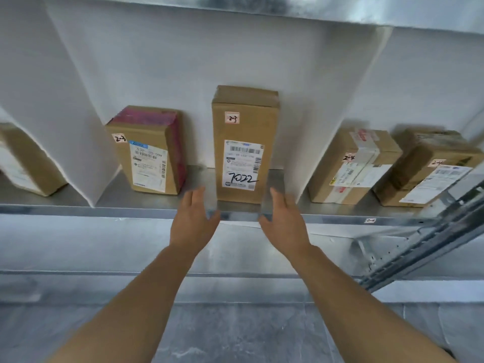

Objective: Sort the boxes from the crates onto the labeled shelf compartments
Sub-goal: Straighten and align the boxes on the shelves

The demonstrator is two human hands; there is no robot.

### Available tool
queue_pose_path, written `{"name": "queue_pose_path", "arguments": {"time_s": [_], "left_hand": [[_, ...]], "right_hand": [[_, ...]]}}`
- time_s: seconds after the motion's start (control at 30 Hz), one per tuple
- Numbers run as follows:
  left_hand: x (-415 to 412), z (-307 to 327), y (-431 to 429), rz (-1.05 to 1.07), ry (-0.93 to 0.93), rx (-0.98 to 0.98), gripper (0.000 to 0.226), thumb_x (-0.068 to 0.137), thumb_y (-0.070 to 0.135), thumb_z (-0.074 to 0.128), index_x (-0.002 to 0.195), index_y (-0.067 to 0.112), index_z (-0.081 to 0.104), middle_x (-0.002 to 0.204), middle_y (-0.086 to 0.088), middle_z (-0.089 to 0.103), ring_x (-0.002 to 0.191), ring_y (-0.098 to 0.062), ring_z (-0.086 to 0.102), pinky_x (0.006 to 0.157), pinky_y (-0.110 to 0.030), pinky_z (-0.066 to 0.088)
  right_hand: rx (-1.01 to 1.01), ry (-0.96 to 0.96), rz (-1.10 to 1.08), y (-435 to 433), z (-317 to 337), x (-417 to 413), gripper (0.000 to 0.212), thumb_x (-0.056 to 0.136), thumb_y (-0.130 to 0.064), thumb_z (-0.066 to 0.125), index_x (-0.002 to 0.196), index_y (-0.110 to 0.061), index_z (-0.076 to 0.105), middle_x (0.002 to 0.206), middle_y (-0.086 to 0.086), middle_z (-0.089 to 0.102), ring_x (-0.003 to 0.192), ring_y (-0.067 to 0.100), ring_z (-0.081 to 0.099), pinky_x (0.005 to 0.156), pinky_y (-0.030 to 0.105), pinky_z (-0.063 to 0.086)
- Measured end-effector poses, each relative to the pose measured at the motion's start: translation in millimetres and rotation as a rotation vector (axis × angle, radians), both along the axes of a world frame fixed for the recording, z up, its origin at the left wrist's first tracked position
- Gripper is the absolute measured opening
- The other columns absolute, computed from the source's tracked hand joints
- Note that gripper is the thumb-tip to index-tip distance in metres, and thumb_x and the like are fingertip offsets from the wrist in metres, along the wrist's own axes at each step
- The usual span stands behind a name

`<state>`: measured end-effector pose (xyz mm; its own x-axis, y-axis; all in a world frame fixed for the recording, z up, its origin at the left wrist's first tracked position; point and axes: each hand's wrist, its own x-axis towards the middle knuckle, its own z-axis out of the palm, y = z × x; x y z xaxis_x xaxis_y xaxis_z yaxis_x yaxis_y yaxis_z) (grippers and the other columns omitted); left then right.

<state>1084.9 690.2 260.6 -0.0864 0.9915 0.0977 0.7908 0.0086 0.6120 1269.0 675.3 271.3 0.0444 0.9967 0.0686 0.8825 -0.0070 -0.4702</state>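
tall brown cardboard box [245,132] marked 7022, upright in the middle compartment of the grey metal shelf [104,212], long axis vertical. flanked by left hand [193,218] and right hand [284,218], equally near. fingers straight, gripping nothing, just clear of its sides.

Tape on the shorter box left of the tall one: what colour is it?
Pinkish-red tape, seen in the head view.

- Tall box [245,142], labelled 2-3 and 7022, stands upright in the middle compartment [199,179].
- Red-taped box [149,155] stands left of it, apart, in the same compartment.
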Motion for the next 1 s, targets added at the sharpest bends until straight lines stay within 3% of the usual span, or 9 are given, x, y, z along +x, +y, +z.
{"name": "queue_pose_path", "arguments": {"time_s": [0.2,0.37,0.53,0.77,1.0], "left_hand": [[0,-6,49,-0.182,-0.108,0.002,0.062,0.089,0.023,0.062,0.143,0.02,0.033,0.142,-0.003,0.04,0.126,-0.022,0.045,0.097,-0.036,0.04],[-1,-24,77,-0.183,-0.157,-0.092,0.048,0.088,0.022,0.063,0.13,0.02,0.039,0.131,-0.002,0.054,0.109,-0.024,0.06,0.09,-0.035,0.048],[2,-33,80,-0.164,-0.163,-0.05,0.037,0.088,0.019,0.064,0.119,0.016,0.044,0.121,-0.004,0.058,0.1,-0.023,0.061,0.08,-0.025,0.044],[12,-33,84,-0.169,-0.183,-0.049,0.035,0.087,0.018,0.063,0.116,0.016,0.044,0.119,-0.005,0.058,0.101,-0.024,0.06,0.088,-0.038,0.05],[7,-29,60,-0.147,-0.196,-0.069,0.057,0.088,0.019,0.063,0.139,0.017,0.036,0.136,-0.004,0.046,0.108,-0.017,0.054,0.093,-0.03,0.045]], "right_hand": [[-0.045,0.251,-0.176,42,-7,-12,0.061,0.087,-0.015,0.065,0.14,-0.011,0.036,0.129,0.011,0.053,0.112,0.029,0.055,0.091,0.039,0.048],[-0.039,0.311,-0.159,64,-21,-13,0.06,0.085,-0.008,0.064,0.136,-0.014,0.034,0.12,0.006,0.062,0.101,0.028,0.062,0.088,0.046,0.053],[-0.018,0.346,-0.194,76,-32,-7,0.052,0.084,-0.007,0.063,0.129,-0.013,0.039,0.118,0.008,0.063,0.102,0.029,0.062,0.089,0.046,0.052],[-0.002,0.404,-0.19,79,-35,1,0.048,0.083,-0.004,0.061,0.126,-0.015,0.041,0.116,0.005,0.064,0.102,0.028,0.062,0.09,0.047,0.051],[0.041,0.366,-0.175,62,-35,-5,0.056,0.081,-0.004,0.059,0.132,-0.017,0.04,0.123,0.005,0.052,0.104,0.026,0.058,0.09,0.047,0.051]]}}
